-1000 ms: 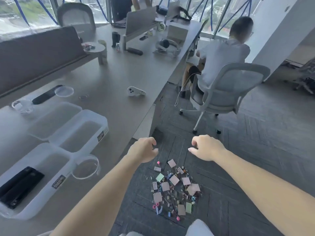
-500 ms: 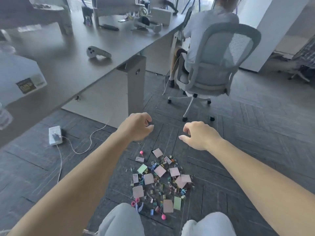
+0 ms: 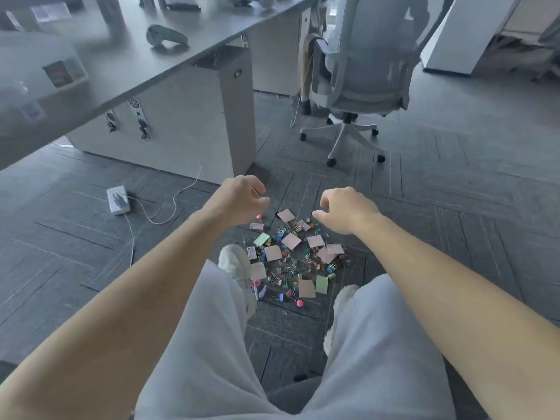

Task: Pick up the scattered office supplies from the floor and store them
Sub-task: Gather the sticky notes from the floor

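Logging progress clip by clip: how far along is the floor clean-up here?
Done: nothing visibly; the pile of sticky notes, binder clips and paper clips lies scattered on the carpet. In hand: nothing; the left hand and right hand hover above the pile, fingers loosely curled and empty. Left: all the picking up and storing.

Both forearms were bare from the fingers of the left hand (image 3: pixel 239 198) and right hand (image 3: pixel 345 209) back to the frame edge. Behind the fingers, the legs wore loose pale grey trousers (image 3: pixel 206 344) of plain, soft cloth. Just behind the left fingers sat a white fluffy left shoe (image 3: pixel 233 262). The matching right shoe (image 3: pixel 345 294) was partly hidden by the trouser leg.
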